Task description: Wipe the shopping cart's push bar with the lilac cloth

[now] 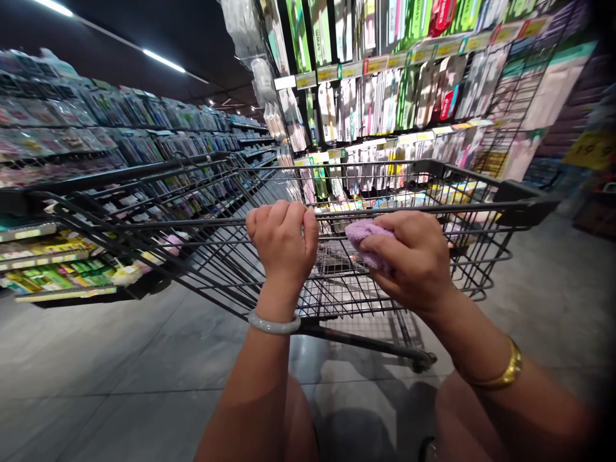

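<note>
A black wire shopping cart stands in front of me. My left hand is wrapped round its near top rail, left of centre, with a pale bangle on the wrist. To the right, my right hand grips a bunched purple cloth between thumb and fingers, close against the same rail. Whether the cloth touches the rail is hard to tell. A gold bangle circles my right wrist. Through the cart's mesh the tiled floor shows.
Behind the cart rises a rack of packaged toothbrushes with price strips. Long shelves of packaged goods run along the left. A yellow price sign is at the far right. My knees show below, above the grey floor.
</note>
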The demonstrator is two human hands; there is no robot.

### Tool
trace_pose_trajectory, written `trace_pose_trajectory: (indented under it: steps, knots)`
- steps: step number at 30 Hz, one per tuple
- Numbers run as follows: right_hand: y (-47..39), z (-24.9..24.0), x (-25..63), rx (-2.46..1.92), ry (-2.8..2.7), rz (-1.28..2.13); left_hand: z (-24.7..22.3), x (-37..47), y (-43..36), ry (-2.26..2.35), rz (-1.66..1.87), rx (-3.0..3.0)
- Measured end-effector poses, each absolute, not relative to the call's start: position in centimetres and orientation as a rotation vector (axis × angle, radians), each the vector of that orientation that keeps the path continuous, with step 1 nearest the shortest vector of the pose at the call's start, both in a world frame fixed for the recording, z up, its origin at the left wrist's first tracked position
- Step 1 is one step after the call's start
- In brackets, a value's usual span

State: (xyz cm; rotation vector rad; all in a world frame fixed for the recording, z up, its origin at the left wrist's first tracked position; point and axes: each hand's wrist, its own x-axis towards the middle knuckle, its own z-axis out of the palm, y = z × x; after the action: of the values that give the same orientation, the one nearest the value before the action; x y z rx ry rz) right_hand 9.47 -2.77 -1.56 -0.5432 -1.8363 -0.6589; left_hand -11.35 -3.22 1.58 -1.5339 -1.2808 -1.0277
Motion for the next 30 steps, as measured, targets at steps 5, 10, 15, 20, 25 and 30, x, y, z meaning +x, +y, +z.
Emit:
trace_pose_trajectory:
  steps: [5,10,15,20,25,30]
  knots:
    - [-2.5,-1.3,10.2,-0.576,-1.804,-0.632,1.6,-11.4,-3.2,-1.269,-1.033,-1.539]
    - [-2.7,-1.6,9.8,-0.583,-1.823,-0.672,1.6,-11.3,-3.2,-1.262,-1.037,-1.531]
    - [-2.6,-1.6,9.9,-0.582,-1.827,-0.659,1.6,-11.3,-3.3,-1.268,-1.021,-1.528]
    - [-2.6,-1.5,10.0,-0.577,-1.811,-0.658,1.6,-11.3,-3.3,-1.261,-1.023,-1.520]
    - [-2.9,-1.9,9.1,-0.577,-1.821,-0.677,1.5,-11.3,-3.2,-1.265,-1.013,-1.515]
    - [-2.7,-1.8,9.6,-0.540,-1.812,-0.654,1.5,-11.3,-3.1,-1.268,-1.011,-1.510]
